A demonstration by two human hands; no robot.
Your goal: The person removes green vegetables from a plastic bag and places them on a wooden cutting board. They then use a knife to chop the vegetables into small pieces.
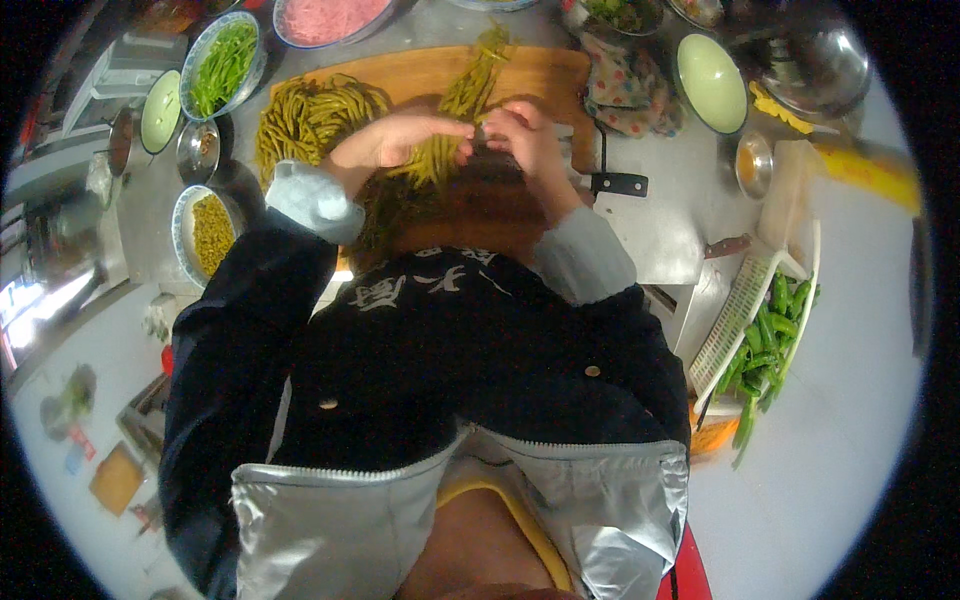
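My left hand (397, 141) lies across a bundle of long green beans (469, 86), its fingers curled over the bundle's right side. The bundle lies lengthwise on a wooden cutting board (547, 67). Close to the left fingertips, my right hand (523, 139) has its fingers bent; whether a bean is pinched between them is too small to tell. A larger heap of the same beans (315, 112) sits left of my left hand. Just right of my right wrist is a knife with a black handle (619, 185), its blade partly hidden by the hand.
Bowls of shredded green vegetable (223, 67), pink shreds (330, 19) and chopped yellow-green pieces (212, 236) stand left and behind. At right are a spotted cloth (626, 90), a pale green bowl (712, 82), a brown-handled knife (726, 246) and a basket of green peppers (765, 337).
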